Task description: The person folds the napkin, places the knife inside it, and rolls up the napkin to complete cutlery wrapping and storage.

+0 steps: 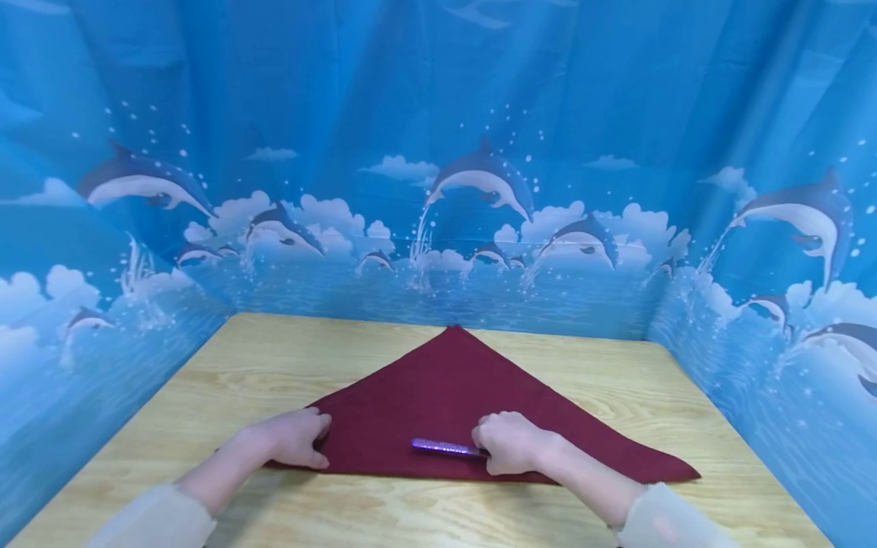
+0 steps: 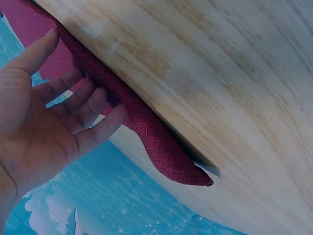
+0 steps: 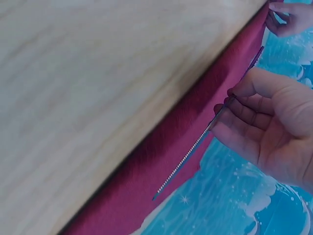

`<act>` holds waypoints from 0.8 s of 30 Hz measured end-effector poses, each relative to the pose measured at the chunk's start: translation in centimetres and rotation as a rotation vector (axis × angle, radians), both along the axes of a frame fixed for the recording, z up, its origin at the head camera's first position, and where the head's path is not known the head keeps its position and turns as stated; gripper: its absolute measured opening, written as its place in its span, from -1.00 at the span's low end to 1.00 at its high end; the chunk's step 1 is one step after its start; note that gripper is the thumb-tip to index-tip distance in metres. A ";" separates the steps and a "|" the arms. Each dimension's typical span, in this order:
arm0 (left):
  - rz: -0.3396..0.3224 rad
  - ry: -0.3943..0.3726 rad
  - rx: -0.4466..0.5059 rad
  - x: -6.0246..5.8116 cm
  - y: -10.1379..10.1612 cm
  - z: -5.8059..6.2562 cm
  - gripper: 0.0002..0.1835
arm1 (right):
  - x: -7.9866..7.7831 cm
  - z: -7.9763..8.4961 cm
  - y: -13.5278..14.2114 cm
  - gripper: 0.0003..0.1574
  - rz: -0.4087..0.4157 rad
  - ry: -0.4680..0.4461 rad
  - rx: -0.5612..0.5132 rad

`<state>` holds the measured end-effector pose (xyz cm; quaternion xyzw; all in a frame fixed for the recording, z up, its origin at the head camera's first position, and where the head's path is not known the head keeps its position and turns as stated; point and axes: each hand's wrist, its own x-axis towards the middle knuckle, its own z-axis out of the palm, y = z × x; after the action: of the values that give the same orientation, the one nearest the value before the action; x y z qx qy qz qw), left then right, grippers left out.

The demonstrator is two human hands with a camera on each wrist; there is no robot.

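Observation:
A dark red cloth point(image 1: 425, 396) lies as a triangle, its point at the table's far edge and its long side toward me. My left hand point(image 1: 291, 438) rests on its left corner. In the left wrist view the thumb touches the near edge of the cloth point(image 2: 161, 152), and the fingers are loosely bent. My right hand point(image 1: 514, 443) pinches a slim purple glittery strip point(image 1: 445, 447) over the cloth's near part, right of the middle. The right wrist view shows this strip point(image 3: 181, 164) edge-on, with a dotted edge, between thumb and fingers.
Under the cloth is a pale wood-grain table point(image 1: 274, 350). A blue curtain point(image 1: 384, 91) printed with dolphins and clouds encloses the table's back and both sides. The cloth's right corner point(image 1: 674, 466) stretches out past my right hand.

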<state>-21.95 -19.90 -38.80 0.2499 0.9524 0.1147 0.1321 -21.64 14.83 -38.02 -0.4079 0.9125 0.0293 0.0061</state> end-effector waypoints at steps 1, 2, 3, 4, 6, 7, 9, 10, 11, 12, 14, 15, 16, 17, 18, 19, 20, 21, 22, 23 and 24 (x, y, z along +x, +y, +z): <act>0.000 0.002 -0.001 0.0 0.0 0.0 -0.65 | 0.1 -0.2 -0.1 -0.66 0.006 0.006 0.003; -0.001 0.005 -0.002 0.0 0.0 0.0 -0.65 | 0.2 -0.3 -0.2 -0.67 0.014 0.016 0.008; -0.001 0.008 -0.005 0.0 0.1 0.0 -0.66 | 0.2 -0.4 -0.3 -0.67 0.022 0.026 0.014; -0.002 0.011 -0.005 -0.1 0.1 0.0 -0.65 | 0.3 -0.5 -0.4 -0.68 0.028 0.036 0.017; -0.004 0.014 -0.006 -0.1 0.1 0.0 -0.65 | 0.5 -0.7 -0.6 -0.68 0.040 0.057 0.020; -0.005 0.015 -0.007 -0.2 0.1 0.0 -0.65 | 0.5 -0.7 -0.6 -0.68 0.043 0.066 0.022; -0.008 0.014 -0.008 -0.2 0.1 0.0 -0.65 | 0.6 -0.8 -0.7 -0.69 0.047 0.077 0.022; -0.008 0.012 -0.008 -0.2 0.1 0.1 -0.65 | 0.7 -0.8 -0.8 -0.69 0.045 0.078 0.020; -0.012 0.012 -0.010 -0.2 0.1 0.1 -0.65 | 0.7 -0.8 -0.9 -0.70 0.046 0.081 0.020; -0.008 0.007 -0.010 -0.3 0.1 0.1 -0.65 | 0.8 -0.9 -1.0 -0.70 0.045 0.081 0.021; -0.007 0.003 -0.014 -0.2 0.1 0.2 -0.65 | 0.8 -1.0 -1.1 -0.71 0.044 0.082 0.027; -0.004 0.000 -0.016 -0.2 0.1 0.1 -0.65 | 0.8 -1.1 -1.2 -0.71 0.043 0.083 0.029; -0.005 0.002 -0.017 -0.2 0.1 0.1 -0.64 | 0.8 -1.1 -1.3 -0.72 0.042 0.087 0.031; -0.006 0.002 -0.018 -0.2 0.1 0.1 -0.64 | 0.8 -1.2 -1.3 -0.73 0.042 0.091 0.035; -0.001 0.002 -0.017 -0.2 0.1 0.1 -0.65 | 0.9 -1.3 -1.4 -0.73 0.038 0.094 0.036; -0.001 0.006 -0.019 -0.2 0.1 0.1 -0.65 | 0.9 -1.3 -1.4 -0.73 0.036 0.095 0.035; -0.002 0.009 -0.019 -0.2 0.1 0.0 -0.64 | 0.9 -1.4 -1.4 -0.73 0.034 0.094 0.033; -0.001 0.008 -0.018 -0.2 0.1 0.0 -0.65 | 0.9 -1.5 -1.4 -0.73 0.033 0.094 0.028; 0.000 0.008 -0.018 -0.1 0.1 0.0 -0.65 | 0.9 -1.5 -1.4 -0.72 0.032 0.090 0.023; -0.001 0.007 -0.017 -0.1 0.1 0.0 -0.65 | 0.9 -1.6 -1.3 -0.72 0.030 0.084 0.016; -0.001 0.008 -0.014 0.0 0.1 0.0 -0.65 | 0.9 -1.7 -1.3 -0.72 0.030 0.080 0.009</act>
<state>-21.95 -19.80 -38.82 0.2499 0.9535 0.1069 0.1302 -20.75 13.56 -39.67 -0.4198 0.9058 0.0496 -0.0290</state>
